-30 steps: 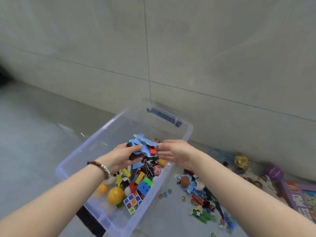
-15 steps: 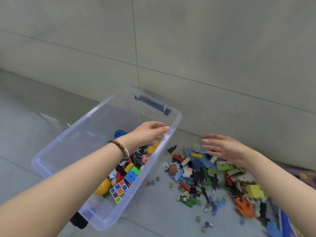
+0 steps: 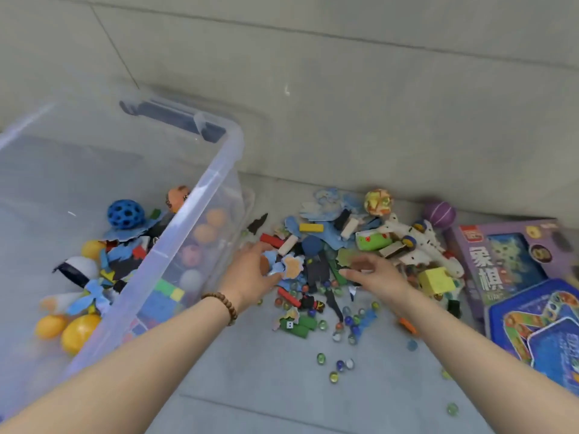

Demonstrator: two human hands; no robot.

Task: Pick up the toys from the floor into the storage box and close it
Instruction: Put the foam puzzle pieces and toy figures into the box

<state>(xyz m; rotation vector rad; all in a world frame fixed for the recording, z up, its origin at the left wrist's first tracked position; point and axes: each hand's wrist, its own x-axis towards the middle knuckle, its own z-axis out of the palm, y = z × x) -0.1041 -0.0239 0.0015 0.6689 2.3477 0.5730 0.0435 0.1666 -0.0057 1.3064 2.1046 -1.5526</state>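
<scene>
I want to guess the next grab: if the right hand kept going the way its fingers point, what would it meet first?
The right hand points left, toward the left hand. First in line is likely the black flat pieces between them, then the orange-and-blue foam piece. Depth is uncertain.

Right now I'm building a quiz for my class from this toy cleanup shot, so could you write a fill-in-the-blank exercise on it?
1. The blue ball with holes lies inside the clear ____.
2. The beaded bracelet is on the ____ wrist.
3. The loose marbles lie on the ____.
4. The purple ball lies next to the ____.

Missing words: storage box; left; floor; wall
</scene>
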